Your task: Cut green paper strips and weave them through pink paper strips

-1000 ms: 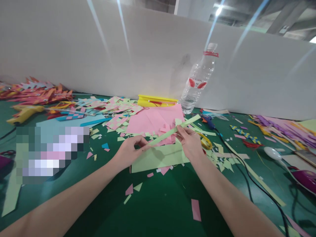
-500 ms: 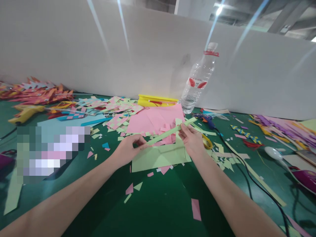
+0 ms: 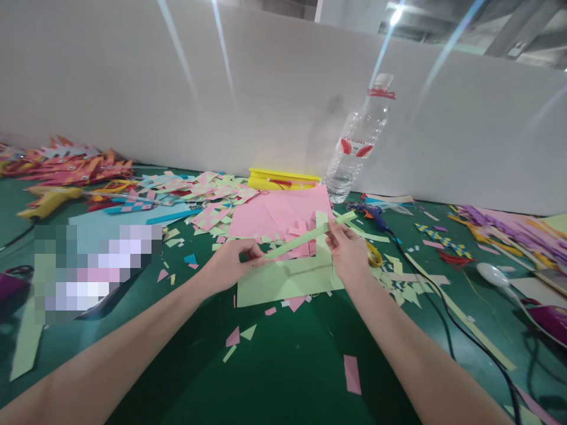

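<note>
A narrow light green paper strip [image 3: 299, 241] slants between my two hands, its right end higher and sticking out past the fingers. My left hand [image 3: 237, 260] pinches its lower left end. Near the other end, my right hand [image 3: 348, 245] has thumb and fingers closed on the strip. Below it lies a wider light green sheet [image 3: 283, 282], partly under my right hand. Pink paper [image 3: 274, 212] lies behind, with small pink pieces on it.
A leaning plastic bottle [image 3: 357, 144] stands by the wall. A yellow glue gun [image 3: 51, 203] lies left, a blue one [image 3: 374, 217] right, its cable [image 3: 429, 283] running forward. Scissors with yellow handles [image 3: 374, 255] lie beside my right hand. Paper scraps [image 3: 405, 286] litter the green table [image 3: 283, 372].
My right hand has slid slightly to the right along the strip. My left hand has hardly moved, and its grip looks the same.
</note>
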Demonstrator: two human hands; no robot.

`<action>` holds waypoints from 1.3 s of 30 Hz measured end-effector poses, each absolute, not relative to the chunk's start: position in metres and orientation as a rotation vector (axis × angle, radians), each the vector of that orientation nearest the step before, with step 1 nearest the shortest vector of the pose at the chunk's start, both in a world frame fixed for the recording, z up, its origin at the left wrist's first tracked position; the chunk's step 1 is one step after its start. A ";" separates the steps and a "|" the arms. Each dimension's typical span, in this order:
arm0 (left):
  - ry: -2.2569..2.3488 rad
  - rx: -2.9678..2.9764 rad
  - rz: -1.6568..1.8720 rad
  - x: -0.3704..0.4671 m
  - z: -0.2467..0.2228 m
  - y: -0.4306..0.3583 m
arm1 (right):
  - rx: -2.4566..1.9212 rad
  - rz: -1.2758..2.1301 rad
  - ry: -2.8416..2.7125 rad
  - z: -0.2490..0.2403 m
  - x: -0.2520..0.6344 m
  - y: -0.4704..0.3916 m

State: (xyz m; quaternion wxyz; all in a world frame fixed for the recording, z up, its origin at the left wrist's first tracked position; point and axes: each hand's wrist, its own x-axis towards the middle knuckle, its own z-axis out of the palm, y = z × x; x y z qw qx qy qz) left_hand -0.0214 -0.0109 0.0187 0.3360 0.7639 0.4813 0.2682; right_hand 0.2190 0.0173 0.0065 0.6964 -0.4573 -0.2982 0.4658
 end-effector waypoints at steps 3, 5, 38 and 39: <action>1.234 1.979 0.684 -0.028 0.019 -0.007 | -1.005 1.080 -0.671 0.005 0.221 0.018; 1.232 1.957 0.669 -0.033 0.021 -0.004 | -0.994 1.093 -0.688 0.005 0.221 0.019; 1.107 1.848 0.564 -0.059 0.031 0.010 | -1.095 0.790 -0.687 0.006 0.222 0.020; 1.095 1.831 0.560 -0.058 0.031 0.010 | -1.105 0.772 -0.691 0.007 0.222 0.020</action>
